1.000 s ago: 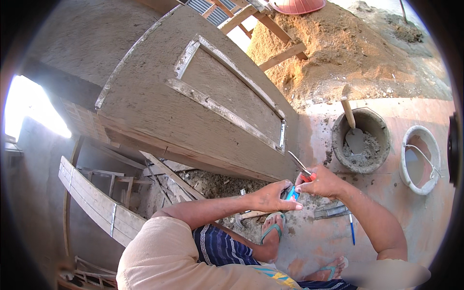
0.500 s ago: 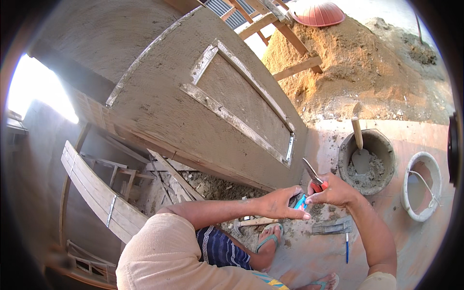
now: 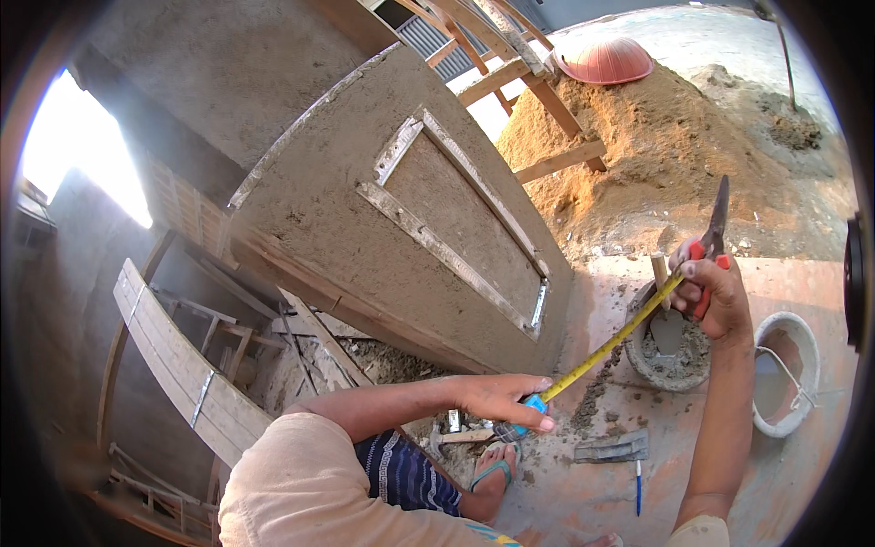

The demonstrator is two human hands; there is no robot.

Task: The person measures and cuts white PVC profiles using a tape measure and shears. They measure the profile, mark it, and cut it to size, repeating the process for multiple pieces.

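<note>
My left hand [image 3: 492,397] is closed round the blue case of a tape measure [image 3: 523,416]. From the case the yellow tape blade [image 3: 602,350] runs up and to the right. My right hand [image 3: 726,299] grips the blade's far end along with red-handled snips [image 3: 717,219], their dark jaws pointing upward. Beyond my left hand stands a grey plastered slab [image 3: 319,219]. Several pale strips [image 3: 447,266] form a long rectangle on its face; the hands are apart from it.
Below the right hand is a mortar bucket [image 3: 638,360], partly hidden. A pale bucket [image 3: 786,424] stands beside it. On the floor lie a hammer [image 3: 465,437], a grey metal strip [image 3: 612,448] and a blue pen [image 3: 639,488]. Behind rises a sand pile [image 3: 674,164]; a plank [image 3: 173,339] leans left.
My hands have moved apart, drawing the yellow blade out of the case. The right hand has gone up and right with the snips; the left has moved slightly left and down.
</note>
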